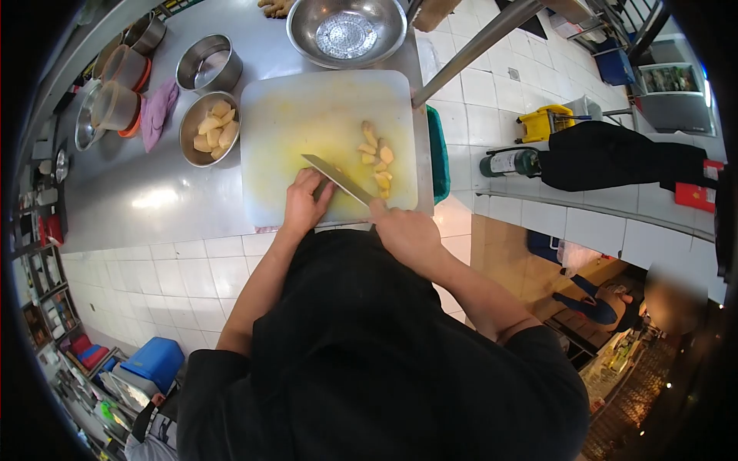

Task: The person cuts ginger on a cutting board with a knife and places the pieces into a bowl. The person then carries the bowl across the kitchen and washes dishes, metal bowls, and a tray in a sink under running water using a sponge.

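My right hand (pixel 407 238) is closed around the handle of a kitchen knife (pixel 338 180), whose blade points up and left across the white cutting board (pixel 280 115). Close by the blade, my left hand (pixel 306 201) presses down on the board with curled fingers. Whatever those fingers hold is hidden behind them and the blade. Right of the knife lie several ginger pieces (pixel 385 156), pale and yellowish. Yellow stains spread over the middle of the board. A steel bowl (pixel 187 142) at the board's left edge holds larger pale, peeled chunks (pixel 215 123).
Behind the board stands a wide steel basin (pixel 307 50), with ginger root (pixel 275 8) beside it. An empty-looking steel pot (pixel 231 73), a purple cloth (pixel 159 111) and plastic tubs (pixel 115 107) are to the left. A green bin (pixel 438 154) stands off the table's right edge. Another person (pixel 603 303) is at lower right.
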The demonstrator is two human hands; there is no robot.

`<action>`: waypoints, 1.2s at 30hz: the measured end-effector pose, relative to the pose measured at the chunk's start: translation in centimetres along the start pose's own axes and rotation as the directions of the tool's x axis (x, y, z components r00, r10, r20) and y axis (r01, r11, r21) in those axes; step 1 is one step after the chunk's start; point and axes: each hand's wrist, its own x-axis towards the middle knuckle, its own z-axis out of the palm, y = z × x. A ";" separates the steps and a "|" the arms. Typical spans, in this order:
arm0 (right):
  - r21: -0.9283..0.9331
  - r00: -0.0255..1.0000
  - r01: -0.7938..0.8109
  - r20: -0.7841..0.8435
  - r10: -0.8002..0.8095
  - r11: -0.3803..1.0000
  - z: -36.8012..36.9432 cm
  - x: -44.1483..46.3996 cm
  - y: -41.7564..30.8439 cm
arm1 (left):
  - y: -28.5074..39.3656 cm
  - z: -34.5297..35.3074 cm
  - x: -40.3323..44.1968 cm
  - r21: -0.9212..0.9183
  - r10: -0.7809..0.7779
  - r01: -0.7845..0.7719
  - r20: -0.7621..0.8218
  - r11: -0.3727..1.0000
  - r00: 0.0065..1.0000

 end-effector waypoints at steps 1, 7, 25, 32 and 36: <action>0.021 1.000 0.020 -0.008 -0.020 1.000 0.2 0.6 0.3 | 0.0 0.0 0.0 0.004 0.000 0.000 0.001 1.000 1.000; 0.214 0.995 -0.027 0.105 0.005 0.977 -0.8 3.6 2.3 | 0.4 -0.1 0.5 -0.016 -0.030 0.030 0.018 0.999 0.999; 0.418 0.989 -0.137 0.007 0.148 0.898 1.8 2.9 2.5 | 1.4 0.3 1.0 -0.006 -0.101 0.102 0.084 0.995 0.991; 0.357 0.990 -0.136 0.008 0.143 0.924 1.5 1.0 1.6 | 0.8 0.0 0.7 0.036 0.087 -0.093 0.142 0.995 0.986; 0.260 0.992 -0.128 0.018 0.128 0.957 1.7 -0.6 0.2 | 1.0 0.3 0.6 0.049 0.116 -0.122 0.115 0.991 0.987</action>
